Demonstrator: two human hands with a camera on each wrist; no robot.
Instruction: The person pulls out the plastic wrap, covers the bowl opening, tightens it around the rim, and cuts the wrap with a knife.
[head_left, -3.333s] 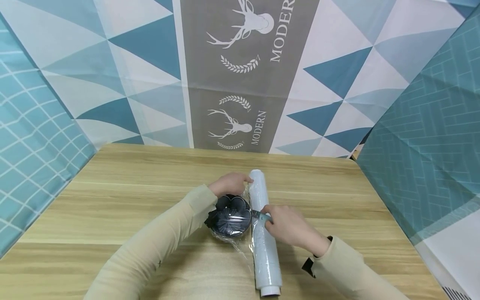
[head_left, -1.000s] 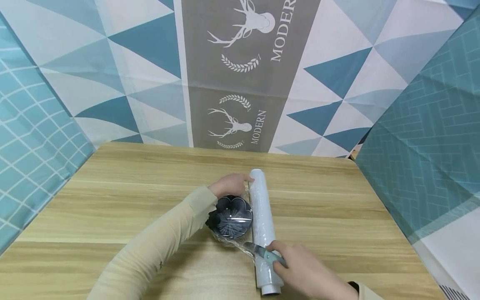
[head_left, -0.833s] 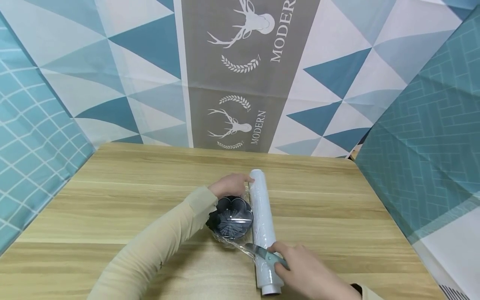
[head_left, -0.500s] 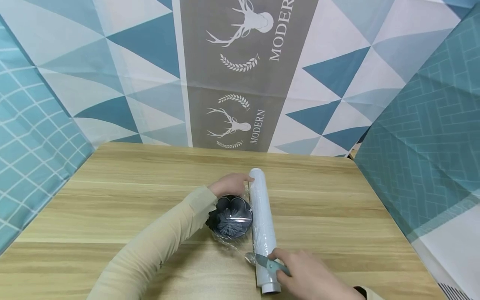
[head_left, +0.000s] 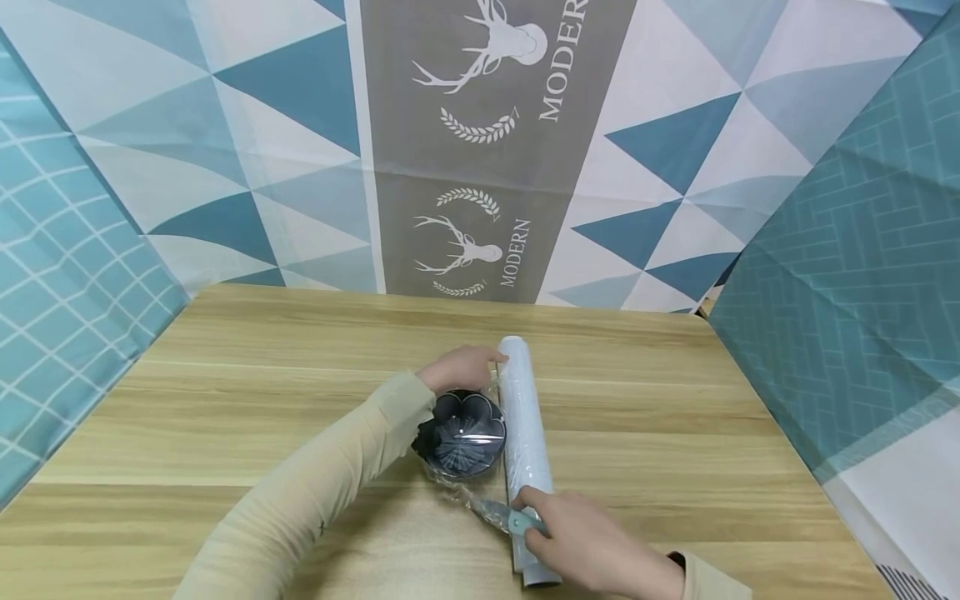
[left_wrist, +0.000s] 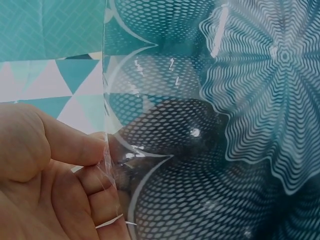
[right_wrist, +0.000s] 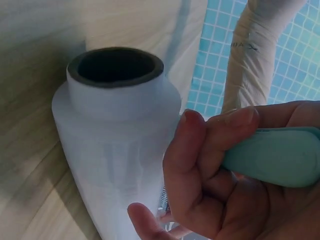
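A dark bowl [head_left: 461, 446] with a petal-shaped, patterned inside stands mid-table under clear cling film [head_left: 453, 490]. Beside it on the right lies the white roll of cling film [head_left: 527, 433], pointing away from me. My left hand [head_left: 467, 367] is at the bowl's far side, a finger reaching the roll's far end; in the left wrist view its thumb and fingers pinch the film's edge [left_wrist: 106, 162]. My right hand [head_left: 581, 537] grips the teal handle [right_wrist: 280, 156] of a small knife [head_left: 525, 523] over the roll's near end. Its blade meets bunched film left of the roll.
The wooden table [head_left: 300, 333] extends to both sides and behind the bowl. A patterned cloth backdrop [head_left: 300, 167] hangs at its far edge, with teal cloths [head_left: 862, 250] at the sides. My left forearm [head_left: 315, 492] crosses the table's left front.
My right hand first brought the knife from beside the bowl toward me along the roll; in the last half second it shifted left, the blade pushing into the film. My left hand stays put.
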